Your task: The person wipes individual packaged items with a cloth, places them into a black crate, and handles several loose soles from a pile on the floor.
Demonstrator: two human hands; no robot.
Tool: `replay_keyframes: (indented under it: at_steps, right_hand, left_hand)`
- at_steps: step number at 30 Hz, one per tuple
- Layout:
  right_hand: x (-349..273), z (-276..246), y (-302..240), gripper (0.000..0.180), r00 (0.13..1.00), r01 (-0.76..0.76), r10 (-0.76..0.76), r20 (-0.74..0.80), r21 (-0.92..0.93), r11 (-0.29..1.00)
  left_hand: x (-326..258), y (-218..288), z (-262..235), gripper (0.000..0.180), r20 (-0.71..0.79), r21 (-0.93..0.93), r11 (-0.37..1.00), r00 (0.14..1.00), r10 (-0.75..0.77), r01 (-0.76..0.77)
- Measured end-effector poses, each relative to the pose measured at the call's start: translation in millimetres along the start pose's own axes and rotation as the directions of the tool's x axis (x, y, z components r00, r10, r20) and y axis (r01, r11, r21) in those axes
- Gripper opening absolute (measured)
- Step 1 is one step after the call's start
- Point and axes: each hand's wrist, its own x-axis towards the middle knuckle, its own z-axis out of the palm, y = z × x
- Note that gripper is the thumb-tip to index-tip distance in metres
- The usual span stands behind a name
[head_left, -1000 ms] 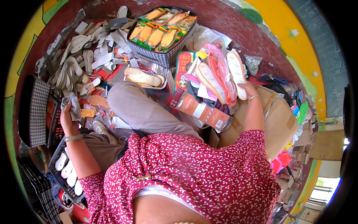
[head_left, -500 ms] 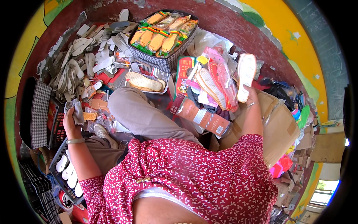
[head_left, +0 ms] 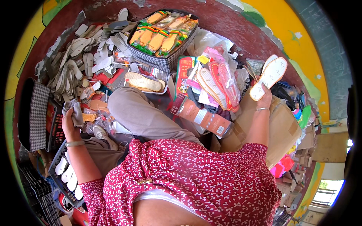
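Observation:
My right hand (head_left: 265,99) is raised at the right, closed on the heel end of a pair of white insoles (head_left: 272,75) with orange edging. The two insoles are fanned slightly apart, toes pointing up and to the right. At the left, my left hand (head_left: 69,126) grips a crumpled grey cloth (head_left: 78,116). Close to that hand lie an orange sole-shaped piece (head_left: 98,105) and a smaller yellow-orange one (head_left: 89,118). Left of the raised insoles sits a pile with more white insoles (head_left: 208,84) and red insoles (head_left: 223,81) in clear plastic.
A checkered basket (head_left: 160,61) of packaged yellow insoles stands at the back. Grey shoe soles (head_left: 73,71) heap up at the far left. A cardboard box (head_left: 279,124) lies under my right forearm. A dark crate (head_left: 56,171) holds white soles; a white tray (head_left: 165,90) holds cream insoles.
My right hand has moved right with the insoles, which have tilted rightward and spread so that a second one shows behind the first. My left hand stays nearly still with the cloth.

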Motion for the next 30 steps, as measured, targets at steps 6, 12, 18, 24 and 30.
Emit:
replay_keyframes:
  at_steps: [6, 12, 18, 24, 30]
  right_hand:
    - [-40.5, 28.2, -21.2, 0.056, 0.954, -0.088, 0.089, 0.285, -0.017, 0.996]
    - [-45.8, -11.5, 21.6, 0.046, 0.898, -0.394, 0.424, 0.115, -0.214, 0.894]
    - [-47.7, -27.9, 29.8, 0.047, 0.833, -0.515, 0.545, 0.094, -0.225, 0.827]
    - [-37.8, -8.2, 47.7, 0.039, 0.81, -0.541, 0.587, -0.001, -0.39, 0.745]
    - [-27.7, -5.7, 61.5, 0.047, 0.83, -0.53, 0.558, 0.006, -0.304, 0.792]
  left_hand:
    - [-6.3, 4.9, 7.6, 0.016, -0.006, 0.002, 1.0, 1.0, 0.004, -0.004]
    - [-8.6, 7.3, -2.0, 0.016, -0.003, -0.017, 1.0, 1.0, 0.012, -0.012]
    - [-5.3, 7.2, -5.1, 0.017, 0.002, -0.024, 1.0, 1.0, 0.0, 0.0]
    - [0.7, 3.8, -9.8, 0.016, 0.012, -0.015, 1.0, 1.0, -0.007, 0.007]
    - [-0.2, 4.5, -6.4, 0.016, -0.016, 0.018, 1.0, 1.0, -0.012, 0.013]
